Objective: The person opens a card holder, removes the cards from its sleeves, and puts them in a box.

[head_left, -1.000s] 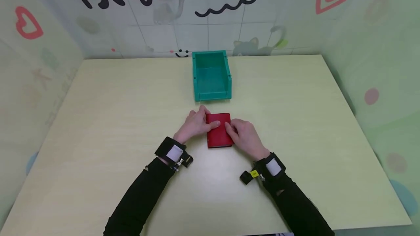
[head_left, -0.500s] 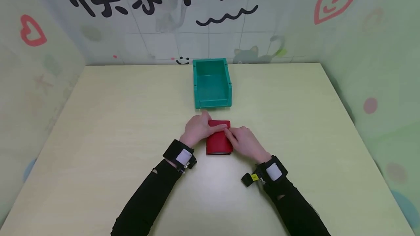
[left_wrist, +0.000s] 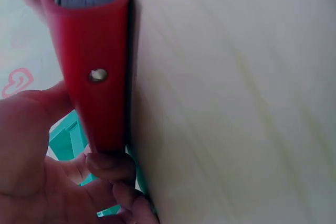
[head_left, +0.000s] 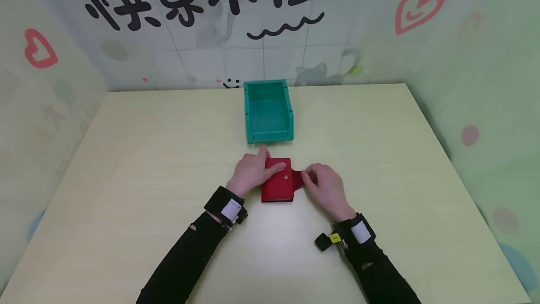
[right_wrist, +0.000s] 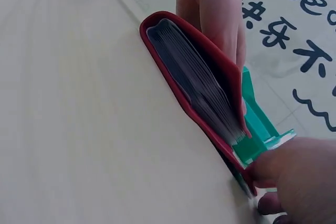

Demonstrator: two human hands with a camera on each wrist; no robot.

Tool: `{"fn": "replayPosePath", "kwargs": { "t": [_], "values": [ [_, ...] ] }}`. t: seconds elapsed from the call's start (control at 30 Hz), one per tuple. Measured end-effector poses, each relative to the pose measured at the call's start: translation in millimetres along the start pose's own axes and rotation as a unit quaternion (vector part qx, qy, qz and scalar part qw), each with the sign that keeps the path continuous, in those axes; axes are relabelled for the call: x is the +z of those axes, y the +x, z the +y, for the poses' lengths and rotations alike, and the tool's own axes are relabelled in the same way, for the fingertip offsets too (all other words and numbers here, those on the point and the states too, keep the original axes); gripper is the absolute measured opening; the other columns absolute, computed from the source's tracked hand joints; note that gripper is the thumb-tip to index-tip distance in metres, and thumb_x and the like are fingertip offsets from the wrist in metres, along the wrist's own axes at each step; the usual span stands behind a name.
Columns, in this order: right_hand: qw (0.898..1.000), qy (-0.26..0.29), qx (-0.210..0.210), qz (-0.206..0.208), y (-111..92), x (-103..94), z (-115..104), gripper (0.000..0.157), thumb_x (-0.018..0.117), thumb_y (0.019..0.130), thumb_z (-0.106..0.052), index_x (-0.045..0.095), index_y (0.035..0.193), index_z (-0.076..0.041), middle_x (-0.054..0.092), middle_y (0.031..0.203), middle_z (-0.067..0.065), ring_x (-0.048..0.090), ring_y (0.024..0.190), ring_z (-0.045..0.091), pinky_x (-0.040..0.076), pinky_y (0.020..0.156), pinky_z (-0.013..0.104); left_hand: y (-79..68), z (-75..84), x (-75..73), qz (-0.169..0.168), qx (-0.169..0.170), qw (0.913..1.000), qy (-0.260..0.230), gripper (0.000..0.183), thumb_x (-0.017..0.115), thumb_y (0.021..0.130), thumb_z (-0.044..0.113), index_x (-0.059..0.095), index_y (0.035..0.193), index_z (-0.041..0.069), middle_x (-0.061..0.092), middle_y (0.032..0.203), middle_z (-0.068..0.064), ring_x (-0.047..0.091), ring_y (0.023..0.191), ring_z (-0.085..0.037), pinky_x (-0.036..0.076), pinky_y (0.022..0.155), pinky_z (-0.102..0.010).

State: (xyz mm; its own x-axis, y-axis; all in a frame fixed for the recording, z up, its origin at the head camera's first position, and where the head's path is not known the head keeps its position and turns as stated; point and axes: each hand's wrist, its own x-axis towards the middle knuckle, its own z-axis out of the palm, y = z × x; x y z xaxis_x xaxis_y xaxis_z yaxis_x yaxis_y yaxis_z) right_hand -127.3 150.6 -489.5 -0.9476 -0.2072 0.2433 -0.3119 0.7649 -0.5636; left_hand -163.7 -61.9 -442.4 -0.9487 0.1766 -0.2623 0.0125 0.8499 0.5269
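Note:
A small red card holder [head_left: 276,188] lies on the table, its cover bearing a metal snap. In the right wrist view a thick stack of plastic sleeves [right_wrist: 191,74] shows inside it. My left hand [head_left: 250,170] holds the holder at its far left side, thumb lying on the cover. The closing flap [head_left: 297,179] sticks out to the right, pulled off the cover. My right hand [head_left: 326,186] pinches that flap's end between thumb and finger. Seen from the left wrist, the spine [left_wrist: 97,93] has a round metal stud.
A teal open-front bin [head_left: 269,111] stands just beyond the card holder, near the table's back edge. Printed wall panels [head_left: 278,62] close off the back and both sides. The pale wooden table [head_left: 168,154] stretches out on either side.
My right hand has moved right, drawing the flap off the cover, so the snap is now exposed. My left thumb reached across the cover, then drew back slightly.

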Motion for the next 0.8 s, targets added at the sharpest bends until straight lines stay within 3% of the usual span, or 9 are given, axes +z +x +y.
{"fn": "replayPosePath", "kwargs": {
  "t": [0.1, 0.2, 0.3, 0.4, 0.53, 0.7, 0.8],
  "values": [
    [1.0, 0.008, -0.015, 0.009, -0.8, 3.5, 3.7, 0.013, 0.07, 0.092, -0.013, 0.07, 0.104, -0.007, 0.064, 0.08, 0.007, 0.053, 0.078, 0.02, 0.044, 0.075, 0.035, -2.8, -1.4, 0.4, -0.004, 0.017, 0.9998, -0.004, 0.052, 0.077, 0.087, 0.038, 0.052, 0.122, 0.011, 0.069, 0.097, -0.01, 0.065, 0.082, -0.021, 0.056, 0.072, -0.03],
    [0.999, 0.026, -0.026, 0.016, 0.1, 7.1, 6.2, 0.014, 0.069, 0.093, -0.007, 0.071, 0.106, -0.006, 0.065, 0.088, 0.01, 0.054, 0.085, 0.025, 0.043, 0.082, 0.04, -3.9, -3.8, -0.4, -0.015, 0.037, 0.9989, -0.026, 0.051, 0.077, 0.087, 0.035, 0.052, 0.125, 0.013, 0.069, 0.103, -0.009, 0.064, 0.086, -0.02, 0.056, 0.074, -0.03],
    [0.998, 0.032, -0.027, 0.041, 2.7, 9.1, 7.5, 0.014, 0.067, 0.091, -0.002, 0.072, 0.104, -0.007, 0.061, 0.09, 0.011, 0.055, 0.087, 0.027, 0.042, 0.083, 0.042, -2.6, -5.9, -3.3, -0.033, 0.067, 0.9946, -0.073, 0.049, 0.075, 0.089, 0.034, 0.053, 0.129, 0.015, 0.069, 0.105, -0.008, 0.063, 0.085, -0.019, 0.054, 0.073, -0.027],
    [0.997, 0.048, -0.03, 0.057, 3.5, 11.7, 10.8, 0.017, 0.063, 0.09, 0.002, 0.073, 0.101, -0.006, 0.057, 0.092, 0.012, 0.054, 0.089, 0.027, 0.041, 0.083, 0.042, 1.0, -7.9, -2.9, -0.051, 0.087, 0.9845, -0.143, 0.045, 0.068, 0.095, 0.037, 0.054, 0.13, 0.014, 0.068, 0.101, -0.009, 0.06, 0.08, -0.018, 0.049, 0.067, -0.025],
    [0.993, 0.089, -0.046, 0.058, 5.3, 13.9, 11.5, 0.017, 0.059, 0.093, -0.002, 0.073, 0.103, -0.005, 0.059, 0.099, 0.014, 0.053, 0.095, 0.029, 0.041, 0.089, 0.046, 6.2, -9.7, -5.2, -0.06, 0.078, 0.9737, -0.206, 0.042, 0.055, 0.1, 0.046, 0.058, 0.128, 0.014, 0.061, 0.093, -0.01, 0.053, 0.078, -0.019, 0.042, 0.062, -0.025],
    [0.994, 0.091, -0.041, 0.036, 9.6, 14.3, 7.8, 0.026, 0.062, 0.095, -0.012, 0.071, 0.119, -0.005, 0.063, 0.118, 0.015, 0.052, 0.113, 0.031, 0.038, 0.098, 0.051, 8.5, -10.8, -6.5, -0.062, 0.08, 0.9751, -0.197, 0.047, 0.052, 0.101, 0.047, 0.056, 0.129, 0.009, 0.058, 0.115, -0.014, 0.053, 0.099, -0.023, 0.046, 0.071, -0.027],
    [0.996, 0.084, -0.027, 0.018, 12.5, 14.1, 3.9, 0.032, 0.061, 0.096, -0.016, 0.068, 0.126, -0.006, 0.062, 0.124, 0.016, 0.048, 0.119, 0.033, 0.035, 0.099, 0.051, 7.8, -12.1, -7.5, -0.074, 0.08, 0.97, -0.217, 0.047, 0.051, 0.101, 0.046, 0.052, 0.129, 0.008, 0.06, 0.124, -0.014, 0.055, 0.107, -0.024, 0.048, 0.077, -0.028]
  ]
}}
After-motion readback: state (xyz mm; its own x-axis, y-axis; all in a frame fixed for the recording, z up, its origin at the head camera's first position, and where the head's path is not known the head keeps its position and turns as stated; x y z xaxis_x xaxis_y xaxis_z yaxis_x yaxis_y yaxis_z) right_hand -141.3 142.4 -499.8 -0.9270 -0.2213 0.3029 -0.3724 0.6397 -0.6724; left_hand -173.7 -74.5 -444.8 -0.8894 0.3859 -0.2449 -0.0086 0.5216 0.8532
